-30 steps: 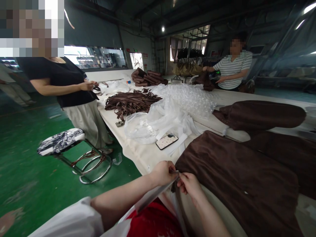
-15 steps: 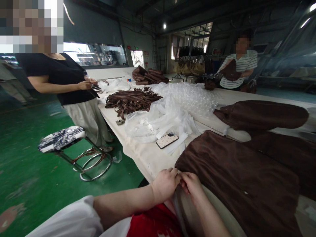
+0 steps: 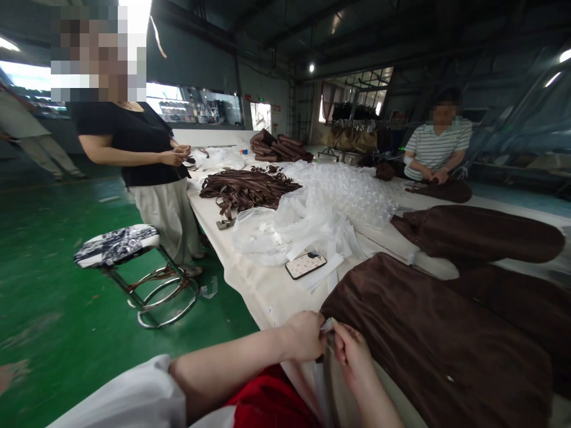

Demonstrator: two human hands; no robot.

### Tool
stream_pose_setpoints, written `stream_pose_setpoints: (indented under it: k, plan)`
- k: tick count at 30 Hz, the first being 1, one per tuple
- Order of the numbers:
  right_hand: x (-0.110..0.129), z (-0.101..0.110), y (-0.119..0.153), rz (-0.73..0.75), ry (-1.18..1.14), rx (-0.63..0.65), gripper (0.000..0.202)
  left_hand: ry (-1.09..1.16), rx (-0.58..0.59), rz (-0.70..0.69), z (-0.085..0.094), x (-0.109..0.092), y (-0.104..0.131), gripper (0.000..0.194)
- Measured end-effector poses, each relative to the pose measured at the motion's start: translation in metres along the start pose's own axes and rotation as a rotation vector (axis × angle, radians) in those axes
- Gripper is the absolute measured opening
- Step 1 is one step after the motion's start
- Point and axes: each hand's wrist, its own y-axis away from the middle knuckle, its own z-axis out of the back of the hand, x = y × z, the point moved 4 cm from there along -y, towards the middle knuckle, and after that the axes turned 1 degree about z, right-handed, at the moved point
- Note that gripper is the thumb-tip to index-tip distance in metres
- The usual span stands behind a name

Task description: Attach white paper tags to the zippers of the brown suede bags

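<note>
At the near table edge, my left hand point(image 3: 304, 336) is closed, its back towards me, and what its fingers hold is mostly hidden. My right hand point(image 3: 354, 351) pinches a small whitish, see-through piece point(image 3: 327, 325) that shows between the two hands. Its exact kind is too small to tell. Just beyond my fingers begins a dark brown fabric bag point(image 3: 428, 333), lying flat on the table. A pale strip point(image 3: 319, 386) hangs below my hands.
A phone point(image 3: 306, 266) lies on white strips beside crumpled clear plastic point(image 3: 285, 232). Brown straps point(image 3: 250, 189) are heaped farther back. Another brown bag point(image 3: 482, 232) lies at right. Two co-workers stand at the table; a patterned stool point(image 3: 116, 245) is at left.
My hands have moved slightly apart, showing the whitish piece between them. The co-worker at the far right has lowered a brown item onto the table. The view has shifted a little.
</note>
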Motion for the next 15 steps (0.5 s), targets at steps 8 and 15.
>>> stream_pose_setpoints:
  k: [8, 15]
  plan:
    - [0.006, -0.012, -0.005, 0.058, 0.182, 0.009, 0.051, 0.355, 0.072, -0.004, -0.012, 0.021, -0.018, 0.039]
    - [0.06, 0.022, 0.057, 0.179, 0.458, -0.074, 0.034, 0.445, 0.169, -0.23, -0.008, 0.034, -0.02, 0.035]
